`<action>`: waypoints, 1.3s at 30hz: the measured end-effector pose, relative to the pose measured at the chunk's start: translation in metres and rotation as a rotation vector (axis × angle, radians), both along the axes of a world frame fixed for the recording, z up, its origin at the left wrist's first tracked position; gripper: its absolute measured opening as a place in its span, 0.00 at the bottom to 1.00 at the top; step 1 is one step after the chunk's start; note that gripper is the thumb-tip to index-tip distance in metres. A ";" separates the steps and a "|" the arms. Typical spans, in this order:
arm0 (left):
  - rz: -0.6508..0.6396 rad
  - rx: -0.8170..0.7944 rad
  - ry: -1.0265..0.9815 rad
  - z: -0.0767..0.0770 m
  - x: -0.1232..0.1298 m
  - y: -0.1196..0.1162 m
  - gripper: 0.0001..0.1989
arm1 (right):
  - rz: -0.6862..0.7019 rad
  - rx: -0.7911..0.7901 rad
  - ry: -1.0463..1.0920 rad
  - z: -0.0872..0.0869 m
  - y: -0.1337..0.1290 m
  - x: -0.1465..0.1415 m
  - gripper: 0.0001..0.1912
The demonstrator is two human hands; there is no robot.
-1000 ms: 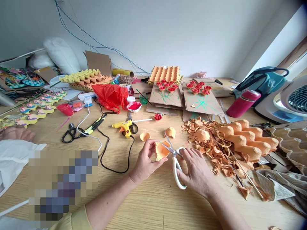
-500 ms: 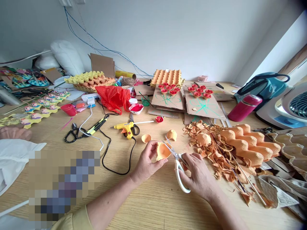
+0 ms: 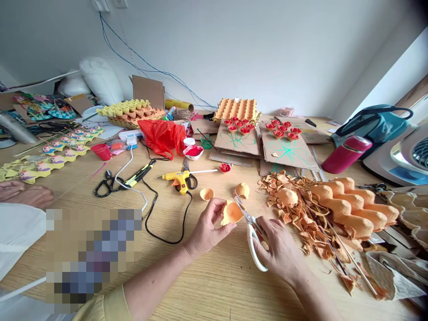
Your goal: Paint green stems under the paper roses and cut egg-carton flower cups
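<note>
Between the thumb and fingers of my left hand (image 3: 211,225) is an orange egg carton cup (image 3: 231,213), its hollow turned up toward me. White-handled scissors (image 3: 254,247) are gripped in my right hand (image 3: 279,249), their blades at the cup's right rim. Just beyond lie two more cut cups: a small cup (image 3: 207,194) to the left and a domed cup (image 3: 242,190) behind the blades. A red painted paper flower (image 3: 225,168) rests farther back on the table.
Orange scraps (image 3: 306,223) and an egg carton piece (image 3: 354,203) lie on the right. A yellow glue gun (image 3: 180,180) with a black cord is left of centre. Red flowers stand on cardboard (image 3: 239,140) behind. Another person's hand (image 3: 28,195) is at far left.
The view has shifted slightly, so things appear a little farther right. Both hands keep their grips, with the scissor blades still at the cup's rim.
</note>
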State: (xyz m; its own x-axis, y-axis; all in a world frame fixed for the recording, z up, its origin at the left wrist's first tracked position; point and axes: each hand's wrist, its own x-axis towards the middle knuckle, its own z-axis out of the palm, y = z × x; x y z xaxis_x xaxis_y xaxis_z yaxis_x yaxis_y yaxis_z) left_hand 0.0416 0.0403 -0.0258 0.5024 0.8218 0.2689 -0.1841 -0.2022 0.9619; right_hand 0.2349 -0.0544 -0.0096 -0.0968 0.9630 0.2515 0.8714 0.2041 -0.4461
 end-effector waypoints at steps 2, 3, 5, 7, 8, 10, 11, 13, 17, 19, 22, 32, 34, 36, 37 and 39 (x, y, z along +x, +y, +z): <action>-0.021 0.040 0.022 -0.001 0.000 -0.001 0.19 | -0.016 0.005 0.001 0.000 0.000 0.000 0.11; -0.028 0.045 0.029 -0.001 0.000 -0.002 0.18 | -0.021 0.008 0.000 0.000 0.000 0.000 0.10; -0.033 0.030 0.035 -0.001 0.000 -0.002 0.18 | -0.022 0.013 0.002 0.000 0.001 -0.001 0.10; -0.037 0.003 0.030 -0.001 0.000 -0.002 0.19 | -0.013 0.016 0.007 0.000 0.001 -0.001 0.11; -0.038 -0.013 0.027 0.000 0.000 -0.001 0.19 | -0.011 0.018 0.008 0.000 0.001 -0.001 0.11; -0.041 -0.046 0.021 0.001 0.001 0.000 0.20 | -0.016 0.019 0.011 0.000 0.002 -0.002 0.12; -0.042 -0.061 0.016 0.002 0.001 0.000 0.20 | -0.019 0.016 0.014 0.000 0.001 -0.002 0.13; -0.047 -0.091 0.000 0.004 0.002 0.000 0.21 | -0.031 0.004 0.018 0.001 0.001 -0.003 0.14; -0.061 -0.127 -0.031 0.006 0.003 0.002 0.22 | -0.054 -0.005 0.010 0.001 0.000 -0.003 0.15; -0.068 -0.124 -0.043 0.004 0.002 0.004 0.21 | -0.062 -0.006 0.008 0.001 0.000 -0.004 0.15; -0.084 -0.132 -0.049 0.001 0.001 0.007 0.21 | -0.070 -0.017 0.013 0.002 0.000 -0.004 0.16; -0.095 -0.138 -0.057 0.003 0.001 0.005 0.21 | -0.082 -0.059 0.068 -0.002 0.002 -0.006 0.16; -0.112 -0.106 -0.055 0.004 0.001 0.004 0.21 | -0.079 -0.069 0.081 -0.004 0.002 -0.007 0.15; -0.140 -0.097 -0.060 0.004 0.002 0.004 0.20 | -0.072 -0.085 0.096 -0.005 0.002 -0.007 0.15; -0.152 -0.096 -0.068 0.005 0.002 0.004 0.20 | -0.072 -0.092 0.102 -0.005 0.002 -0.007 0.15; -0.160 -0.102 -0.085 0.005 0.002 0.004 0.20 | -0.078 -0.105 0.112 -0.005 0.002 -0.006 0.16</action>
State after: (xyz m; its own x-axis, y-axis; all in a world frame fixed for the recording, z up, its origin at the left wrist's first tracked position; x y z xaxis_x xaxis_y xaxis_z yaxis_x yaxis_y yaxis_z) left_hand 0.0439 0.0446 -0.0205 0.6081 0.7581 0.2357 -0.2874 -0.0665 0.9555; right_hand 0.2286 -0.0528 -0.0150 0.0022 0.9880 0.1544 0.8265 0.0852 -0.5564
